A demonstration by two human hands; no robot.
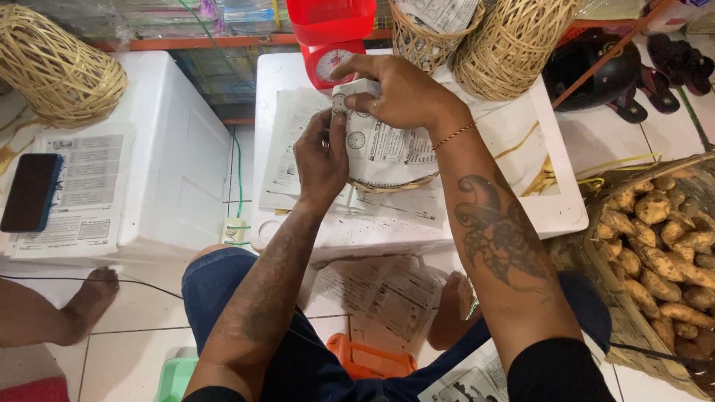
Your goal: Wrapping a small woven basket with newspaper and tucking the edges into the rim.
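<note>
Both hands work a paper-wrapped bundle [383, 152] at the centre of the view, on top of a white foam box [521, 141] that serves as the desk. Left hand [322, 160] grips the bundle's left edge at about 9 o'clock, fingers clenched on the printed paper [395, 149]. Right hand [398, 93] sits on the bundle's top at 12 o'clock, fingers curled down, pinching the paper fold. A thin woven rim shows under the bundle at its 6 o'clock edge, so the paper seems to line or cover a small basket; cannot tell what is inside.

Red kitchen scale [331, 37] stands just beyond the right hand at 12 o'clock. Two woven baskets [514, 45] stand at 1 o'clock. Another woven basket [56, 71] lies at 10 o'clock on a second white box [175, 149]. Dark phone [30, 192] lies on printed sheets at 9 o'clock. Big basket of sweet potatoes [663, 246] sits at 3 o'clock on the floor. Another person's bare foot [93, 294] rests on the tiles at 8 o'clock.
</note>
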